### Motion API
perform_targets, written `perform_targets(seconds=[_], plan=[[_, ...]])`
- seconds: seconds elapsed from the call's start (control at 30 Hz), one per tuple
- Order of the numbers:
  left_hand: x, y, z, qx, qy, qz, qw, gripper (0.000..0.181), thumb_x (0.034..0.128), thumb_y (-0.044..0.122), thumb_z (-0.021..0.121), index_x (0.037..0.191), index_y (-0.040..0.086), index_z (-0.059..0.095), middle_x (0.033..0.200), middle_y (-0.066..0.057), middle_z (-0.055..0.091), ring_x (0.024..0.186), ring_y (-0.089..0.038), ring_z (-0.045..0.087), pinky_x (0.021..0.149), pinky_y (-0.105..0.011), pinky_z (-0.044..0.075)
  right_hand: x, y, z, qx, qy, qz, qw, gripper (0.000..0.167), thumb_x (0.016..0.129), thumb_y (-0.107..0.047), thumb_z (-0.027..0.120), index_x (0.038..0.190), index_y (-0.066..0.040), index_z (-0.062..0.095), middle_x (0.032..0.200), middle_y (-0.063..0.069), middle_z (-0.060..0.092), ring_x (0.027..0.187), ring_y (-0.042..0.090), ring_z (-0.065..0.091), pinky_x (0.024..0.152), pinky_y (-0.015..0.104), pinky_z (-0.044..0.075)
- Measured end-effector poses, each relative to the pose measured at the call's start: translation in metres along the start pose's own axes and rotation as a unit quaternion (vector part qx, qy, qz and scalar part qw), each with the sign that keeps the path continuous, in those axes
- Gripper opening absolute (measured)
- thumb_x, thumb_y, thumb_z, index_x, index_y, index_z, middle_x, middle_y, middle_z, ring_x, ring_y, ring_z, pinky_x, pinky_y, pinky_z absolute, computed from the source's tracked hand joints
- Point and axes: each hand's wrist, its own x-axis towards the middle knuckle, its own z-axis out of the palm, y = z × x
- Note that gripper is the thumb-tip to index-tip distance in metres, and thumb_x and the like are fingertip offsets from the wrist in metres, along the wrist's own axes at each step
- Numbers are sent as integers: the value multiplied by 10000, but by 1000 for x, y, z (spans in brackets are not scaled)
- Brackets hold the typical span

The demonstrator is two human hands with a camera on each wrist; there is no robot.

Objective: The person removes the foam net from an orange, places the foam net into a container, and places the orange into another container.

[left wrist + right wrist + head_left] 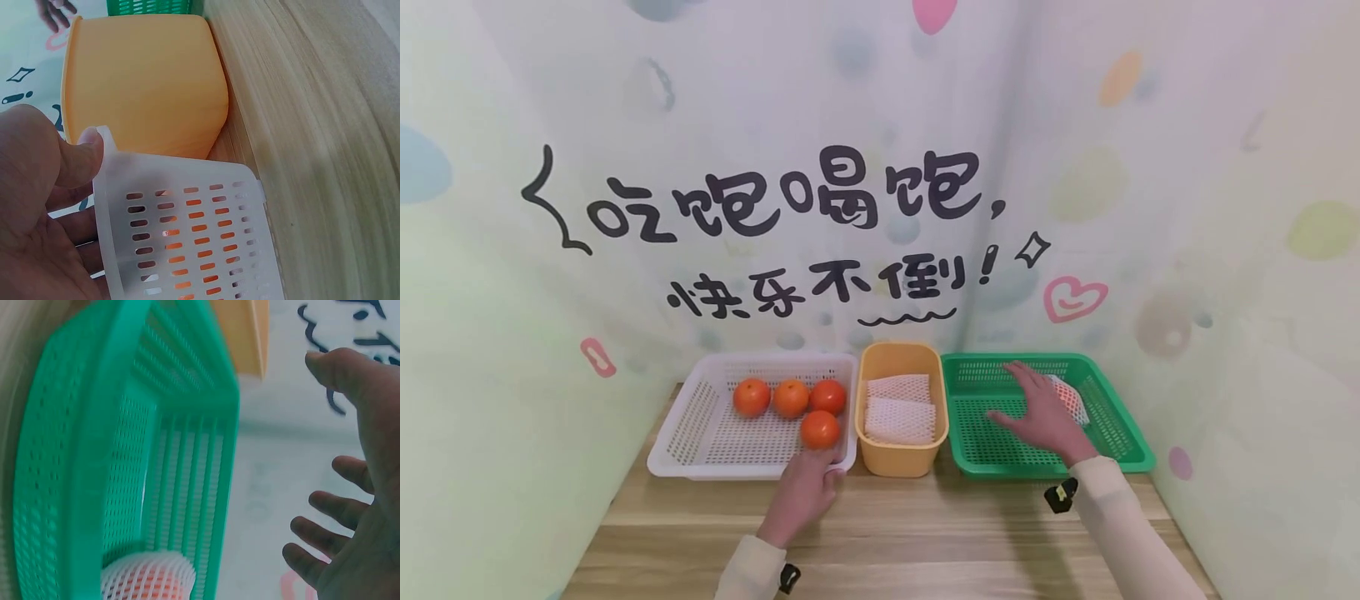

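My left hand (805, 492) reaches over the front rim of a white basket (718, 471). Its thumb is by the rim in the left wrist view; the fingertips are hidden behind the wall. Just beyond that hand sits an orange-red round fruit (821, 430), with several alike behind it; whether the fingers touch it, I cannot tell. Over the green basket (1000, 469) my right hand (1047, 417) is spread, thumb apart and nothing in it. A fruit in a white foam net (153, 578) lies in that basket, partly covered by the hand in the head view.
Between the two baskets stands a yellow-orange bin (898, 460) with white foam nets (900, 419) inside. All stand on a wooden table (880, 533) against a printed curtain wall (850, 100). Both wrists wear a black device.
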Motion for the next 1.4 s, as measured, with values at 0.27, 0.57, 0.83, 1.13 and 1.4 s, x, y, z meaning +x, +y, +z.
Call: perform_targets(seconds=[0.27, 0.57, 0.83, 1.13, 1.4], plan=[[-2, -1, 2, 62, 165, 10, 9998, 82, 840, 102, 782, 867, 121, 707, 794, 18, 661, 765, -202, 609, 761, -427, 522, 14, 36, -8, -163, -165, 437, 9988, 924, 899, -485, 746, 1576, -30, 314, 1599, 293, 316, 1434, 567, 279, 1075, 749, 369], [-1, 2, 4, -51, 10, -163, 9999, 76, 866, 121, 782, 887, 105, 711, 814, 17, 660, 785, -178, 575, 780, -409, 507, 27, 71, -13, -239, -577, 1019, 9928, 946, 918, -497, 715, 1563, 43, 285, 1547, 398, 278, 1388, 650, 239, 1071, 776, 329], [-1, 0, 6, -101, 25, -268, 9996, 67, 860, 110, 781, 905, 106, 731, 846, 6, 692, 822, -202, 607, 810, -427, 519, 39, 88, -11, -61, -1088, 1634, 9805, 984, 938, -474, 677, 1568, 97, 181, 1549, 464, 181, 1385, 703, 158, 1063, 802, 306], [-1, 1, 4, -144, -44, -283, 9995, 71, 876, 140, 769, 882, 109, 706, 852, 6, 696, 831, -208, 611, 829, -439, 521, 51, 113, 4, -286, -1470, 2038, 9675, 1020, 925, -452, 664, 1531, 181, 143, 1517, 504, 194, 1388, 715, 144, 1096, 775, 300], [-1, -1, 4, -104, -21, -275, 9996, 63, 878, 138, 761, 880, 111, 704, 892, -22, 732, 860, -238, 653, 876, -481, 541, 48, 132, 12, -755, -1377, 1924, 9687, 832, 933, -381, 633, 1340, 296, 371, 1368, 563, 304, 1238, 705, 322, 1006, 736, 375]])
